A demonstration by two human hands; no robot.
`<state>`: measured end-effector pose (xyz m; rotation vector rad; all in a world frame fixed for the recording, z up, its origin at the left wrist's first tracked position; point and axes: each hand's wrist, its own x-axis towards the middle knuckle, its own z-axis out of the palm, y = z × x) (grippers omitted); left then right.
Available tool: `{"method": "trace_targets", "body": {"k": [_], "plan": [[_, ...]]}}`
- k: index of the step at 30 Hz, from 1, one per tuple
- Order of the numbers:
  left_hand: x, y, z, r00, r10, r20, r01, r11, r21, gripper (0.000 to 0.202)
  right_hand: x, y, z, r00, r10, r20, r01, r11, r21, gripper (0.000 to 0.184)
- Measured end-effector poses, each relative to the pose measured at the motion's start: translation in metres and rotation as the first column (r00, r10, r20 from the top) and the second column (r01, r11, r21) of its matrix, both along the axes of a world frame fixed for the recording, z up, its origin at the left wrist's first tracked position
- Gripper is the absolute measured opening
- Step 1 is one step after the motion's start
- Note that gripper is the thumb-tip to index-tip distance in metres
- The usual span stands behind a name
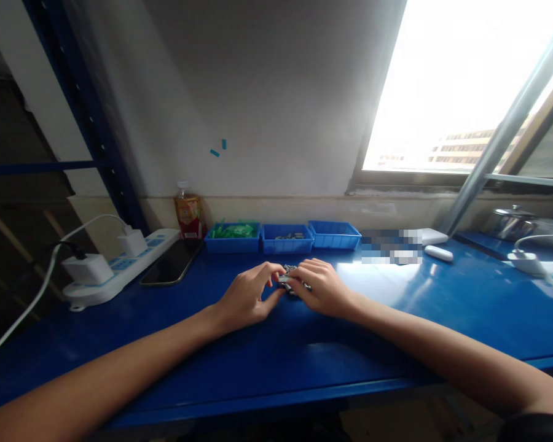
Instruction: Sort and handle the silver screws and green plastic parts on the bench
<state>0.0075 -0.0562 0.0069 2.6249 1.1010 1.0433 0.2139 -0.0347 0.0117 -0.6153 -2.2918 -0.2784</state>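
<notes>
A small pile of grey, metallic-looking pieces [291, 291] lies on the blue tabletop between my hands. My right hand [323, 286] bends over the pile, thumb and fingers closed on a small light-grey piece [284, 279] whose exact kind is too small to tell. From the other side my left hand [249, 296] curves in, thumb and index finger apart, their tips beside that piece and the pile's edge. Parts of the pile are hidden under the fingers. Behind the hands stand three blue bins: one with green pieces [233, 231], one with small grey parts [289, 236], and a third bin [334, 236].
On the left are a white power strip [133, 270] with plugged-in chargers, a dark phone [172, 263] and a drink bottle [188, 213]. To the right lie a white oval case [439, 253], a charger [527, 262] and a metal pot [511, 222]. The table's front edge [276, 399] runs below my forearms.
</notes>
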Motion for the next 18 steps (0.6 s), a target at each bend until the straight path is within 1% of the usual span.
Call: {"method": "trace_targets", "body": {"k": [2, 4, 7, 9, 11, 15, 16, 18], "plan": [[-0.0004, 0.001, -0.0007, 1.0, -0.002, -0.025, 0.003, 1.0, 0.031, 0.017, 0.0, 0.0008, -0.0005, 1.0, 0.014, 0.02, -0.014, 1.0, -0.007, 0.028], [-0.0007, 0.0023, -0.0009, 0.999, 0.003, -0.039, -0.002, 0.999, 0.038, 0.014, -0.0001, 0.0004, -0.0002, 0.999, 0.027, 0.027, -0.026, 0.999, -0.022, 0.028], [-0.0007, 0.003, 0.0001, 0.999, 0.012, -0.049, -0.011, 1.0, 0.024, 0.018, 0.0002, -0.0017, 0.0009, 1.0, 0.026, -0.008, -0.026, 0.998, -0.06, 0.019], [-0.0006, 0.0026, 0.0014, 0.999, 0.012, -0.053, -0.011, 1.0, 0.022, 0.022, 0.0007, -0.0029, 0.001, 0.999, 0.026, -0.021, -0.027, 0.997, -0.067, 0.018], [-0.0004, 0.0022, 0.0028, 0.998, 0.008, -0.058, -0.007, 1.0, 0.022, 0.026, 0.0011, -0.0034, 0.0006, 0.999, 0.044, -0.007, -0.044, 0.998, -0.049, 0.019], [-0.0005, 0.002, 0.0039, 0.996, 0.004, -0.089, -0.003, 1.0, 0.008, 0.033, 0.0008, -0.0023, -0.0007, 0.996, 0.085, 0.015, -0.085, 0.996, 0.012, 0.011], [-0.0005, 0.002, 0.0037, 0.996, 0.006, -0.088, -0.007, 1.0, -0.004, 0.032, 0.0006, -0.0017, -0.001, 0.997, 0.082, 0.011, -0.082, 0.996, 0.019, 0.011], [-0.0004, 0.0018, 0.0029, 0.998, 0.013, -0.067, -0.016, 0.999, -0.037, 0.024, 0.0003, -0.0001, -0.0021, 0.998, 0.065, 0.003, -0.065, 0.998, 0.012, 0.013]]}}
